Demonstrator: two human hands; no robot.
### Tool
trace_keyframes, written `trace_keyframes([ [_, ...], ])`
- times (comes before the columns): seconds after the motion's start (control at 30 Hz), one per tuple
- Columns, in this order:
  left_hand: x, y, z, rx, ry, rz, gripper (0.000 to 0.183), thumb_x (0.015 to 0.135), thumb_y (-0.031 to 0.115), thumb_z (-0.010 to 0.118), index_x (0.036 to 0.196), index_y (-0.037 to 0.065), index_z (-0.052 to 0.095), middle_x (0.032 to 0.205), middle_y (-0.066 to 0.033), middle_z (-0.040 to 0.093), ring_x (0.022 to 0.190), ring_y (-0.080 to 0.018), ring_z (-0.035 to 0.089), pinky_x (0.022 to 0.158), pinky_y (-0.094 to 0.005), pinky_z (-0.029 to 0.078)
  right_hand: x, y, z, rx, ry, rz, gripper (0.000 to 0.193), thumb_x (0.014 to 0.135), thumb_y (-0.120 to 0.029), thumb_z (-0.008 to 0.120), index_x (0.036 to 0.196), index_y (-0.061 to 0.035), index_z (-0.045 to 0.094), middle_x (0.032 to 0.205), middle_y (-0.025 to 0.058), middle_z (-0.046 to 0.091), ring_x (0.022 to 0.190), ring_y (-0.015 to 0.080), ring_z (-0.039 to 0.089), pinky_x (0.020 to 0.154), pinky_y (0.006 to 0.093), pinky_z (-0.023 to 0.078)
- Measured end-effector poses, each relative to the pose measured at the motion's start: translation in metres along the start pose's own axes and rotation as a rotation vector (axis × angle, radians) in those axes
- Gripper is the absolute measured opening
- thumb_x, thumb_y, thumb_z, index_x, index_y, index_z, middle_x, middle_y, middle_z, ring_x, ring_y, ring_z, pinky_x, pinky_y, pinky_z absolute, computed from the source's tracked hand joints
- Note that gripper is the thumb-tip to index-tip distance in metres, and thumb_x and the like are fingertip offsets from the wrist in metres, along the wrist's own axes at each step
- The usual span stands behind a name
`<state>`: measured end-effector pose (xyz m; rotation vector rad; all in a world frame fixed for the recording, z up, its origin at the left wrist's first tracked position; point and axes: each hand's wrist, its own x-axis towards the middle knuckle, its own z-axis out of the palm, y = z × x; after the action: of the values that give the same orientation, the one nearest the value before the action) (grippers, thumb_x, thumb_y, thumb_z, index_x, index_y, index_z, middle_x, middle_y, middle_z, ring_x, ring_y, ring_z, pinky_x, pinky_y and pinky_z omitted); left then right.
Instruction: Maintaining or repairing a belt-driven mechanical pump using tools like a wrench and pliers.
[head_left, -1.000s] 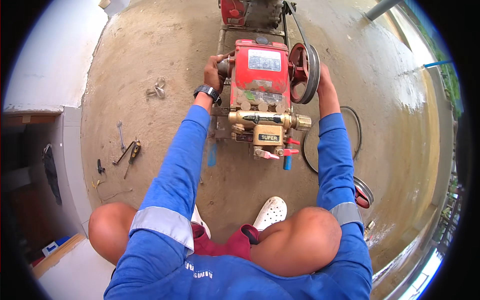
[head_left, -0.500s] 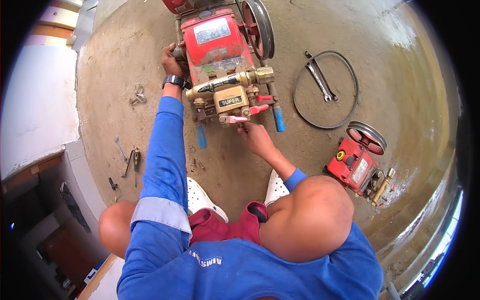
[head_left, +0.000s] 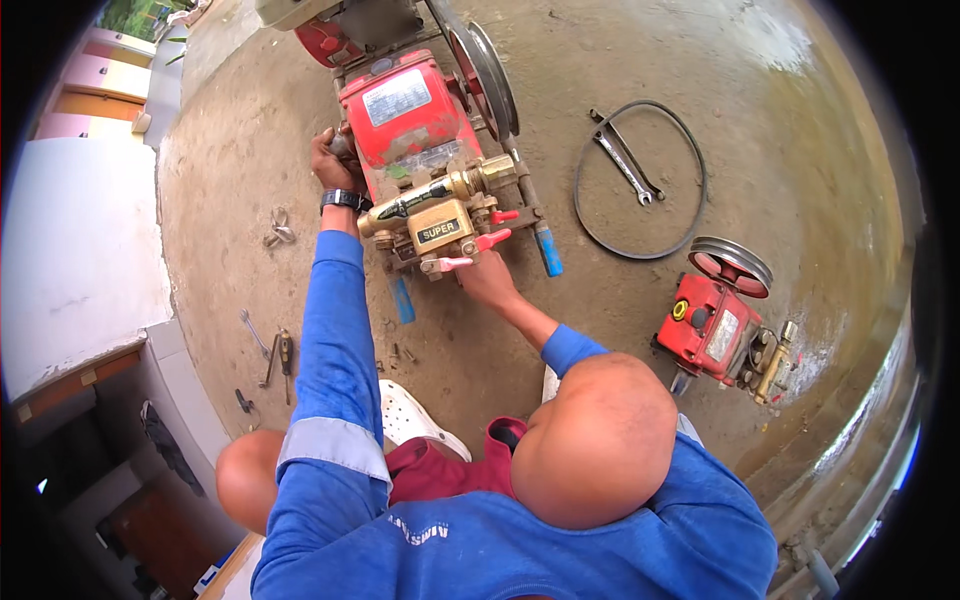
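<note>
Concrete floor (head_left: pixel 640 60), 1, stained, wet along its right edge; white wall (head_left: pixel 80 250) beyond its left edge. Contents, left to right:

Near the floor's left edge: 1 wrench (head_left: pixel 257 332), 1 small black piece (head_left: pixel 244 401), 1 bent bar (head_left: pixel 270 362), 1 screwdriver (head_left: pixel 287 352) with yellow-and-black handle, grouped close; farther off, 1 metal piece (head_left: pixel 280 230).

Left hand (head_left: pixel 334 168), 1, watch at wrist: fingers curled, grasping a fitting on the pump's left side.

Pump (head_left: pixel 405 110), 1, red, with brass manifold (head_left: pixel 435 222), 3 red levers and a pulley (head_left: pixel 487 80) at right; upright on a metal frame with 2 blue ends, nearer the floor's left edge than its right.

Bolts (head_left: pixel 409 354), loose, before the frame.

Right hand (head_left: pixel 488 280), 1: beneath the manifold, fingers hidden; grip cannot be told.

Belt (head_left: pixel 575 195), 1, laid in a loop; 2 wrenches (head_left: pixel 622 168) side by side, mostly within it.

2nd pump (head_left: pixel 712 325), red, pulley attached, toward the floor's right edge.
</note>
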<state>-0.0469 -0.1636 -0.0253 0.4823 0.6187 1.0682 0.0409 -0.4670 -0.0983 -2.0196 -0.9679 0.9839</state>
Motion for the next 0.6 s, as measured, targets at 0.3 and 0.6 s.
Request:
trace_keyframes([
  [0.3,-0.004,-0.003,0.005,0.048,-0.006,-0.003,0.024,0.095,0.029,0.049,0.091,0.007,0.059,0.088,-0.0039,0.066,0.079,-0.0187,0.064,0.077,-0.0303,0.051,-0.003,-0.013,-0.019,1.257,-0.467,0.608,0.041,0.106,-0.041,0.043,0.107,-0.0041,0.061,0.081,0.0107,0.072,0.077,0.0185,0.072,0.06,0.0317,0.057],
  [0.6,-0.006,-0.004,0.0,0.03,-0.184,-0.014,0.026,0.094,0.028,0.049,0.094,0.005,0.06,0.093,-0.0063,0.067,0.085,-0.0204,0.068,0.084,-0.0322,0.054,-0.02,-0.018,-0.021,-0.106,0.07,-0.276,0.044,0.082,-0.03,0.077,0.101,0.0057,0.058,0.079,0.0254,0.069,0.072,0.0393,0.071,0.065,0.0463,0.059],
])
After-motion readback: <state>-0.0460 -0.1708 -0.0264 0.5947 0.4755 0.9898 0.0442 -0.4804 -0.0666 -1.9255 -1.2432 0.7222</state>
